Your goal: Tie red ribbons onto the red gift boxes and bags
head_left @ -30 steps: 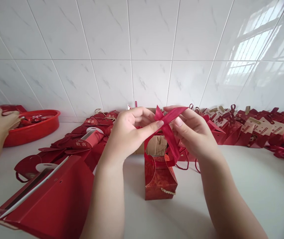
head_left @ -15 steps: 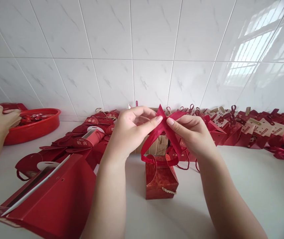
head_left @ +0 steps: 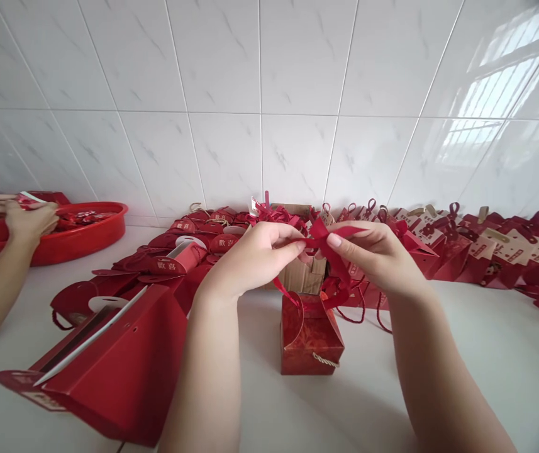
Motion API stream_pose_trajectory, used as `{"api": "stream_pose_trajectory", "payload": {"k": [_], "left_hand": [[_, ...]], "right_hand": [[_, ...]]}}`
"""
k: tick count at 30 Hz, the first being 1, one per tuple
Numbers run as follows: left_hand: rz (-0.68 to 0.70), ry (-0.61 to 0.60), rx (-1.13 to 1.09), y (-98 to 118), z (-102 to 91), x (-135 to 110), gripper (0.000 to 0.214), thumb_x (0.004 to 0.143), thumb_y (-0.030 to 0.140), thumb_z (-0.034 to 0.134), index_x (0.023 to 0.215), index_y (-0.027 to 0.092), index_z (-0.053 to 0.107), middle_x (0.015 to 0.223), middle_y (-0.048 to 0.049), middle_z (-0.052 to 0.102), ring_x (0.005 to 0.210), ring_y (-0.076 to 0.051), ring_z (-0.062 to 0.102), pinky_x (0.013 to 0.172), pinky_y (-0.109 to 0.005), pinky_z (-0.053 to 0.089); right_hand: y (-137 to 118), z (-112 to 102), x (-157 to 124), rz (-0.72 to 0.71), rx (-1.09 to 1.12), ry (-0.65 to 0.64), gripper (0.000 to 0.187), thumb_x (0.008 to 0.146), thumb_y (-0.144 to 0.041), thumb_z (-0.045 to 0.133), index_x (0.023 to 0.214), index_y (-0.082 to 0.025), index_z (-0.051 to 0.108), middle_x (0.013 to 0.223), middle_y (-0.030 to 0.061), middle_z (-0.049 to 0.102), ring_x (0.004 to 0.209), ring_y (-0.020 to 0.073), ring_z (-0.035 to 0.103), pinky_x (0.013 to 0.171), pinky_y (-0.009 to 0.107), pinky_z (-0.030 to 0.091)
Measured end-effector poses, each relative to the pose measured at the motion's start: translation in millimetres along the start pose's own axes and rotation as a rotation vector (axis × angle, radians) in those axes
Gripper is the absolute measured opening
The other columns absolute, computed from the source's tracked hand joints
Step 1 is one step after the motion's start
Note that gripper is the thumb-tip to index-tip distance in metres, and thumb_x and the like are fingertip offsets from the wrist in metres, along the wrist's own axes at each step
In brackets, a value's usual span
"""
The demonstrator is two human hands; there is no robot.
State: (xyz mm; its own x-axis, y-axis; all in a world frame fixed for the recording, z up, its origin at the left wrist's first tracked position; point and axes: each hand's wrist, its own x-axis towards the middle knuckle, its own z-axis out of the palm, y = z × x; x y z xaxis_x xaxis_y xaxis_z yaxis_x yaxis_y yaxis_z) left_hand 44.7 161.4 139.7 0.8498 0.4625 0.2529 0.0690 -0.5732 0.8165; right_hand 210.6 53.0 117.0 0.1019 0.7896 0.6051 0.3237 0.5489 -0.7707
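A small red gift box point(head_left: 311, 343) with a gold cord stands on the white counter point(head_left: 477, 352) in front of me. A red ribbon point(head_left: 333, 248) rises from its top to my hands. My left hand point(head_left: 255, 258) pinches the ribbon from the left, fingers closed. My right hand point(head_left: 377, 255) pinches it from the right, thumb and forefinger together. The two hands meet just above the box, with the ribbon crossed between them.
A large red box point(head_left: 113, 371) lies tilted at the near left. Flat red boxes point(head_left: 175, 258) pile behind it, and several tagged red boxes point(head_left: 495, 248) line the tiled wall. Another person's hands point(head_left: 24, 217) work at a red basin point(head_left: 85, 236) on the far left.
My hands have come lower and closer to the box, and the ribbon loop between them has drawn tighter. The other person's hands have shifted at the basin.
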Motion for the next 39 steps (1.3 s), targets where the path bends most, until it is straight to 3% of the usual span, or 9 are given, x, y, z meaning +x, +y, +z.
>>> {"api": "stream_pose_trajectory", "payload": {"k": [4,7,14,20,24,28,32,35,39], "left_hand": [[-0.038,0.038,0.082,-1,-1.6,0,0.024,0.088,0.038,0.051,0.082,0.021,0.066,0.077,-0.0005,0.065,0.075,-0.017,0.058,0.068,-0.029,0.042],[-0.075,0.036,0.114,1,-0.6,-2,0.024,0.086,0.042,0.053,0.082,0.021,0.065,0.075,0.0008,0.063,0.070,-0.015,0.054,0.063,-0.027,0.038],[-0.102,-0.024,0.201,7,2.1,-3,0.032,0.086,0.046,0.050,0.068,0.020,0.054,0.059,0.0040,0.040,0.054,-0.011,0.035,0.052,-0.026,0.026],[-0.122,-0.077,0.262,7,1.0,-5,0.045,0.087,0.050,0.045,0.059,0.020,0.026,0.058,0.0046,0.019,0.050,-0.010,0.020,0.049,-0.028,0.017],[-0.143,-0.074,0.366,10,2.5,-9,0.039,0.088,0.046,0.043,0.059,0.020,0.038,0.055,0.0045,0.024,0.048,-0.011,0.023,0.048,-0.027,0.020],[-0.213,-0.037,0.518,15,6.1,-19,0.026,0.088,0.039,0.043,0.075,0.023,0.059,0.054,0.0021,0.046,0.053,-0.016,0.046,0.051,-0.026,0.032],[-0.241,0.091,0.697,15,8.4,-35,0.031,0.088,0.037,0.043,0.106,0.025,0.065,0.090,-0.0075,0.072,0.102,-0.033,0.060,0.072,-0.036,0.047],[-0.245,0.169,0.759,7,6.0,-52,0.040,0.089,0.030,0.043,0.125,0.023,0.059,0.129,-0.0089,0.062,0.126,-0.034,0.049,0.095,-0.045,0.042],[-0.335,0.227,0.481,-11,-0.9,-80,0.044,0.084,0.024,0.054,0.127,0.027,0.059,0.140,-0.0035,0.054,0.132,-0.030,0.045,0.107,-0.041,0.035]], "right_hand": [[-7,-11,-5,-0.053,-0.240,-0.173,0.015,0.086,-0.026,0.063,0.093,-0.025,0.076,0.101,0.0043,0.072,0.093,0.0195,0.066,0.080,0.033,0.054],[-11,-11,-8,-0.054,-0.470,-0.217,0.015,0.084,-0.023,0.063,0.089,-0.022,0.076,0.097,0.0058,0.073,0.089,0.0200,0.066,0.076,0.031,0.053],[-10,-2,-7,-0.067,-0.744,-0.178,0.018,0.082,-0.015,0.058,0.069,-0.016,0.070,0.062,0.0009,0.062,0.060,0.0122,0.052,0.056,0.025,0.042],[-9,-1,-7,-0.079,-0.776,-0.083,0.024,0.084,-0.016,0.057,0.061,-0.017,0.061,0.056,-0.0030,0.051,0.058,0.0101,0.042,0.060,0.025,0.038],[-7,-4,-4,-0.050,-0.762,-0.084,0.025,0.087,-0.026,0.055,0.067,-0.017,0.067,0.059,-0.0005,0.057,0.060,0.0121,0.049,0.060,0.027,0.040],[3,-9,-2,-0.021,-0.591,-0.051,0.019,0.085,-0.032,0.061,0.082,-0.019,0.074,0.075,0.0041,0.069,0.075,0.0182,0.061,0.065,0.029,0.046],[20,-16,-14,0.197,-0.302,0.084,0.026,0.082,-0.042,0.064,0.085,-0.020,0.076,0.081,0.0040,0.073,0.080,0.0210,0.065,0.066,0.030,0.049],[30,-23,-33,0.368,-0.135,0.255,0.030,0.073,-0.048,0.071,0.077,-0.019,0.077,0.076,0.0055,0.074,0.077,0.0216,0.067,0.070,0.031,0.051],[42,-34,-65,0.435,-0.067,0.385,0.034,0.066,-0.050,0.076,0.067,-0.016,0.076,0.071,0.0079,0.073,0.071,0.0199,0.065,0.072,0.032,0.050]]}}
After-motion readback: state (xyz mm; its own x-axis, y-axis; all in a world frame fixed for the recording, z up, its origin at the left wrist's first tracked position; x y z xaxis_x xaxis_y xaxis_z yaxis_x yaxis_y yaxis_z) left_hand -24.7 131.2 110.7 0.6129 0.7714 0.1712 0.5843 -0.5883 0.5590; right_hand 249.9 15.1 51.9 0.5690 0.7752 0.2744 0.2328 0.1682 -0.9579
